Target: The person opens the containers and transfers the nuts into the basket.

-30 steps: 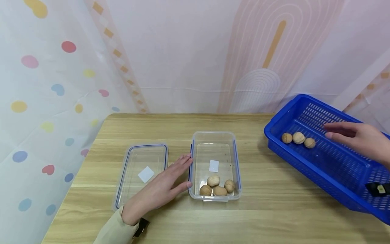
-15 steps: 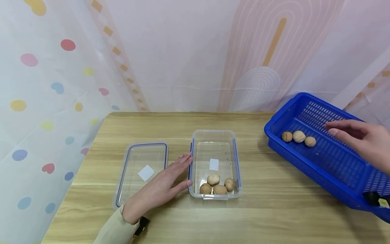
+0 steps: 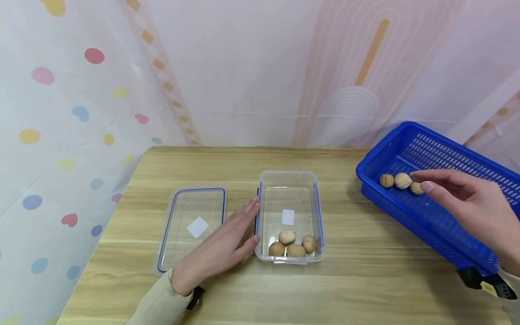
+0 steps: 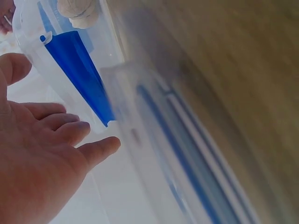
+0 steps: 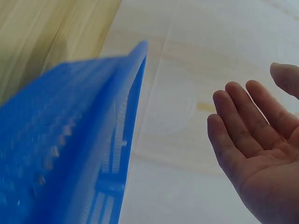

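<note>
In the head view, my left hand [image 3: 222, 247] rests along the left side of a clear plastic food container [image 3: 289, 176], its fingers straight at the rim. Several walnuts [image 3: 287, 236] lie at the container's near end. My right hand [image 3: 471, 203] is over a blue plastic basket [image 3: 422, 228], fingertips close to the 3 walnuts [image 3: 403, 180] at its left end and partly covering one. The right wrist view shows that hand [image 5: 257, 135] with relaxed fingers and nothing in them, beside the basket wall [image 5: 70, 130]. A blue clip [image 4: 77, 74] on the container shows near the left fingers.
The container's clear lid [image 3: 184, 212], with a blue seal and a white label, lies on the wooden table [image 3: 345, 289] left of the container, partly under the left forearm. A patterned cloth [image 3: 243, 72] hangs behind the table.
My right hand has moved left and inward over the basket, toward the walnuts. The left hand stays at the container's side; the view has shifted slightly.
</note>
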Motion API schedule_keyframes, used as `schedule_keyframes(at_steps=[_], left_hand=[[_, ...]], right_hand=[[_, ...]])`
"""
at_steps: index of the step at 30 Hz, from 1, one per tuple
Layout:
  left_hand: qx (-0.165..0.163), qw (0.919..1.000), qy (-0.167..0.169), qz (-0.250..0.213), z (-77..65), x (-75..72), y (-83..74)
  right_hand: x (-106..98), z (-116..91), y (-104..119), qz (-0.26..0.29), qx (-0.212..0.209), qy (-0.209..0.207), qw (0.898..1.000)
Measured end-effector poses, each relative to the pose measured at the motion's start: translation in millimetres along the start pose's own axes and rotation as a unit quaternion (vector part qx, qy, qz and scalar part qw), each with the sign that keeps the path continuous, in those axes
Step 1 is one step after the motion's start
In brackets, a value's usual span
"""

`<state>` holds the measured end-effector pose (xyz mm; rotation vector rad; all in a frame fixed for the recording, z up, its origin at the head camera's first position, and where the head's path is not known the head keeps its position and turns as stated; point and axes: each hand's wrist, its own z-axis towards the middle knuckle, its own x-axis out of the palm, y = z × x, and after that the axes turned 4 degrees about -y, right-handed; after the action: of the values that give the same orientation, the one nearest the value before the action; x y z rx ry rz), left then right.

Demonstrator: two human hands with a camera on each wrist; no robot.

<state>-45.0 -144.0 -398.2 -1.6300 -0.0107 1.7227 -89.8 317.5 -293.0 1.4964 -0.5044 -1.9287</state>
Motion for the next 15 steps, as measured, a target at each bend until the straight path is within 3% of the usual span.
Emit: schedule_keyframes(at_steps=[4,8,15], left_hand=[[0.010,0.9999,-0.009,0.007,2.1,0.7,-1.5],[0.017,0.9998,-0.006,0.011,4.6,0.5,-3.0],[0.005,0.9999,0.008,0.009,4.8,1.7,-4.4]], right_hand=[[9.5,-5.7,8.8,0.007,0.000,0.004,1.000],[20.0,-10.4,15.4,0.050,-0.028,0.008,0.998],[38.0,-14.5,27.5,0.096,-0.063,0.016,0.993]])
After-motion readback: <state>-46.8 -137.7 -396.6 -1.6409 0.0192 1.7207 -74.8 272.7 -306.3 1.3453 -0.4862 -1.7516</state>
